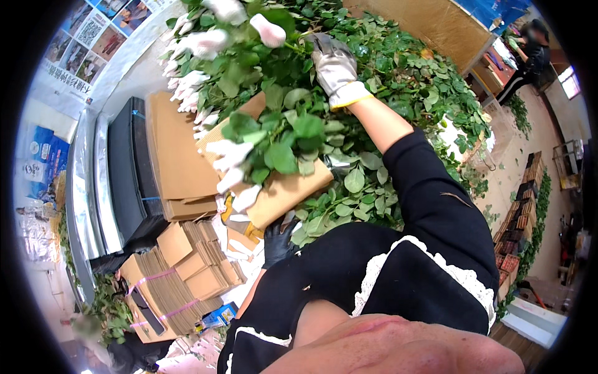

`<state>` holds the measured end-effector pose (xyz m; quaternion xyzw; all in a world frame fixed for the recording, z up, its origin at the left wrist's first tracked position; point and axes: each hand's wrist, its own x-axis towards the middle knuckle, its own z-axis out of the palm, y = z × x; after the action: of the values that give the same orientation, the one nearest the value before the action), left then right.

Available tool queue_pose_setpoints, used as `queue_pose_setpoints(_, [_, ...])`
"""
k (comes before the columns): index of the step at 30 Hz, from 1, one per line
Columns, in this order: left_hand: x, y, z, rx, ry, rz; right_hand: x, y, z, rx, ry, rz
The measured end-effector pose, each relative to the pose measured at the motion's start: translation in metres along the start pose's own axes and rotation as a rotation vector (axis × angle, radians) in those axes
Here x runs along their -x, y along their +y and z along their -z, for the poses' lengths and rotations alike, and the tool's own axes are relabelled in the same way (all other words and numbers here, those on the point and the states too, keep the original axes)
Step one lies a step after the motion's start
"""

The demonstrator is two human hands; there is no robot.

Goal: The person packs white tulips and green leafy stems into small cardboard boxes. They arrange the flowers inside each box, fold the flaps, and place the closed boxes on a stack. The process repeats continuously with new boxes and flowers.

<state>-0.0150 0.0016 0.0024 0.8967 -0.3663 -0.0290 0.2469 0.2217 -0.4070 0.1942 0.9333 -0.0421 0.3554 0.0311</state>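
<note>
My right hand [334,68], in a white and grey work glove with a yellow cuff edge, reaches over the heap of leafy stems. Its fingers close round the stem of a rose whose bud [269,31] wears a white net sleeve. My left hand [279,243], in a black glove, is low beside the near end of a brown corrugated cardboard sheet [293,193]; its fingers are mostly hidden. On that sheet lie several roses with white-netted buds [230,177] and green leaves [280,156].
Leafy stems [398,68] cover the bench, with more netted buds [187,87] along the left. Flat cardboard sheets [177,149] and strapped cardboard stacks [168,287] stand at left, beside dark panels [124,168]. Another person [532,50] stands far right, near a row of crates [517,218].
</note>
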Motion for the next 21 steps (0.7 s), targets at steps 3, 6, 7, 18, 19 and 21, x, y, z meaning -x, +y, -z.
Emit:
queue_pose_setpoints(3, [-0.002, 0.006, 0.013, 0.004, -0.04, -0.006, 0.02, -0.005, -0.047, -0.161, -0.321, 0.052])
queue_pose_setpoints(6, [-0.002, 0.013, 0.019, 0.015, -0.045, 0.035, 0.015, -0.017, -0.076, -0.551, -0.9, -0.454])
queue_pose_setpoints(7, [-0.001, 0.014, 0.02, -0.022, -0.039, 0.032, 0.001, -0.017, -0.066, -0.503, -1.027, -0.207])
queue_pose_setpoints(18, [-0.007, 0.025, 0.027, 0.158, -0.03, 0.1, -0.033, -0.066, 0.054, -0.141, 0.124, 0.103])
queue_pose_setpoints(19, [-0.005, 0.027, 0.027, 0.169, -0.018, 0.101, -0.042, -0.068, 0.061, -0.145, -0.044, 0.073])
queue_pose_setpoints(21, [-0.002, 0.019, 0.016, 0.385, 0.006, 0.18, -0.057, -0.074, 0.082, -0.383, 0.331, 0.235])
